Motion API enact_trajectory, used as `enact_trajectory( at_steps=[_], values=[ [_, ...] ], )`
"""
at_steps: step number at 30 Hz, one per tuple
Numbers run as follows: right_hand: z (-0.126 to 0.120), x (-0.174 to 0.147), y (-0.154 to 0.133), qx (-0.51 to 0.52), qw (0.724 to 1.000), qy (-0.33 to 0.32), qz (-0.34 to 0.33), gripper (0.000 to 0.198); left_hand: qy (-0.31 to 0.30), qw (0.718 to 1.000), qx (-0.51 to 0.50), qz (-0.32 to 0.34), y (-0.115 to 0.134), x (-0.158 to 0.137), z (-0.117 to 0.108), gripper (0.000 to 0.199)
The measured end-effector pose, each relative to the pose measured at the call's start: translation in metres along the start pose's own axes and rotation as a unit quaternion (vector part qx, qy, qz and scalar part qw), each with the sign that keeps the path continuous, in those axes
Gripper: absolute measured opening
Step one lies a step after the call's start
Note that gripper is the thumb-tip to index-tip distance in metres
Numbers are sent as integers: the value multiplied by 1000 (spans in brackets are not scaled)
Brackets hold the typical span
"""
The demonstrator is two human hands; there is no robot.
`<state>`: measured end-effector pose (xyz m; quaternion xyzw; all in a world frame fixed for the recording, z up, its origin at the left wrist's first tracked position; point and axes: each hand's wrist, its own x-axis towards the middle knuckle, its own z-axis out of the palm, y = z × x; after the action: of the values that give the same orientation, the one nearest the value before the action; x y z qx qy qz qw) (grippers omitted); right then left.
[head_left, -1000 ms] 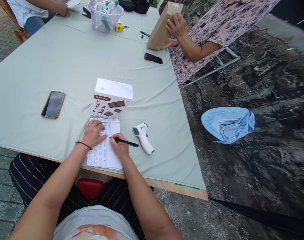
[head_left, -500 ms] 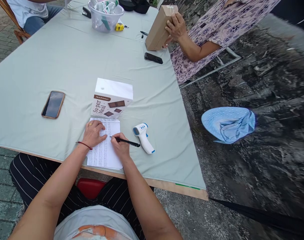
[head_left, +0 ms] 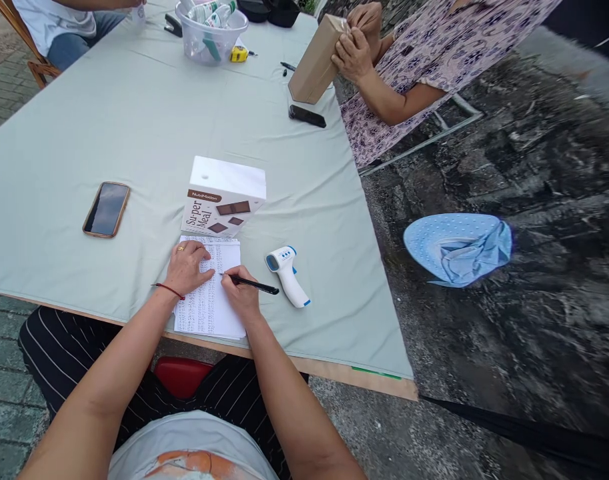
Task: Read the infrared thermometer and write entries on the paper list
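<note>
A sheet of paper [head_left: 204, 313] covered in columns of small handwriting lies at the table's near edge, with other sheets under it. My left hand [head_left: 187, 267] rests flat on its left side, fingers stretched out and holding nothing. Between the fingers of my right hand [head_left: 240, 293] is a black pen [head_left: 257, 285], its tip at the writing near the middle of the sheet. Just beyond the paper stands a white Super Meal box [head_left: 227, 193]. To the right of my right hand lies a white and blue infrared thermometer [head_left: 288, 275].
A smartphone [head_left: 107, 209] lies at left. Farther off are a dark phone [head_left: 307, 116], a plastic basket of bottles [head_left: 209, 50] and a yellow tape measure [head_left: 239, 54]. At right, another person's hands hold a cardboard box [head_left: 314, 63]. A blue hat [head_left: 457, 248] lies beyond the table edge.
The other person's second hand has come up to the top of the cardboard box, which has tilted slightly. My right hand and the pen have shifted only a touch; my left hand is still.
</note>
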<state>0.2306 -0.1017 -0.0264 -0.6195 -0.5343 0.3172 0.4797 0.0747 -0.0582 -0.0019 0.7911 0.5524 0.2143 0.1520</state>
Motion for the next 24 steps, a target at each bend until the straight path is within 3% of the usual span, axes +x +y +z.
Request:
enact_trajectory(
  at_steps=[24],
  values=[
    [1,0,2,7,1000,25,7,8,8,1000,0,5,-1,0,2,22]
  ],
)
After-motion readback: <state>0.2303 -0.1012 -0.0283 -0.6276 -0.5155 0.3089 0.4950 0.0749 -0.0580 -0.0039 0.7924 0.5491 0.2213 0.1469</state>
